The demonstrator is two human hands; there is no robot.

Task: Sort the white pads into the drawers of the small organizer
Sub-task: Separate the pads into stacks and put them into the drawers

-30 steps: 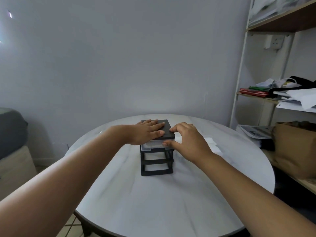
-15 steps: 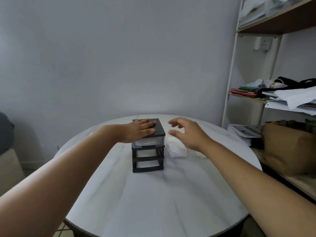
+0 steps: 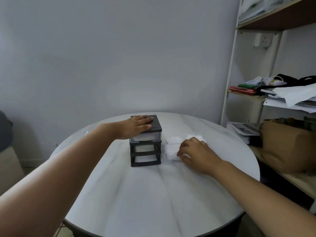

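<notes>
A small black organizer (image 3: 145, 157) stands on the round white table (image 3: 136, 194). Its clear top drawer (image 3: 147, 137) is pushed in with something white inside, and the two lower slots look hollow. My left hand (image 3: 136, 125) lies flat on the organizer's lid. Just right of the organizer lies a loose pile of white pads (image 3: 172, 144). My right hand (image 3: 195, 151) is down on that pile, with thumb and curled fingertips pinching a pad at the pile's near edge.
A shelf unit (image 3: 229, 93) stands to the right with papers, red folders and a black bag. A brown paper bag (image 3: 287, 144) sits close to the table's right rim. A grey seat (image 3: 5, 134) is at the far left.
My right hand left the front of the top drawer, swung right and came down onto the pad pile. The top drawer now sits pushed in. My left hand stayed on the lid.
</notes>
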